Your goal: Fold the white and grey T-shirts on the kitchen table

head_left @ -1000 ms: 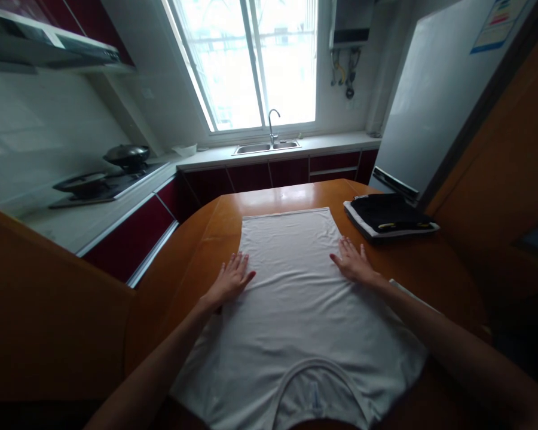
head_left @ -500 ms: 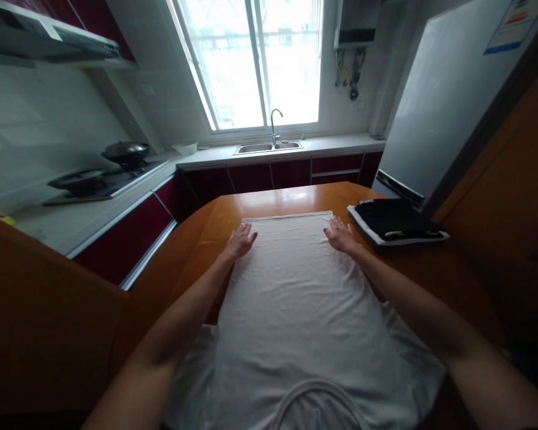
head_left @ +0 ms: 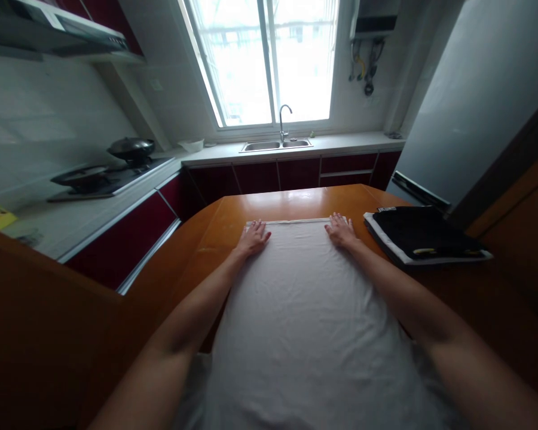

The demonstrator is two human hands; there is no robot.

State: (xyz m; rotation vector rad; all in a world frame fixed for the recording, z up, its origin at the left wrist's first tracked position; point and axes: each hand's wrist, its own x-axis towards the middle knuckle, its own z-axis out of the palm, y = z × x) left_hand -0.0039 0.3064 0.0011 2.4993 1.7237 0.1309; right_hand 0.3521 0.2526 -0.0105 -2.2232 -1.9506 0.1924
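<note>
A white T-shirt (head_left: 305,304) lies spread on the wooden table (head_left: 197,251), its straight hem toward the window. The collar end is out of the frame at the bottom. My left hand (head_left: 253,237) rests flat on the hem's left corner, fingers stretched out. At the right corner of the hem, my right hand (head_left: 339,230) lies flat too, its fingers spread. Neither hand grips the cloth. The sleeves are partly covered by my forearms.
Folded black and white clothes (head_left: 424,236) lie stacked at the table's right side. Beyond the table runs a counter with a sink (head_left: 275,145). To the left stand a stove (head_left: 116,179) and pans; a refrigerator (head_left: 457,107) is on the right.
The view has shifted toward the hem, so the collar has left the frame. Both hands stay flat at the hem, now slightly further in over the cloth, which looks smoother.
</note>
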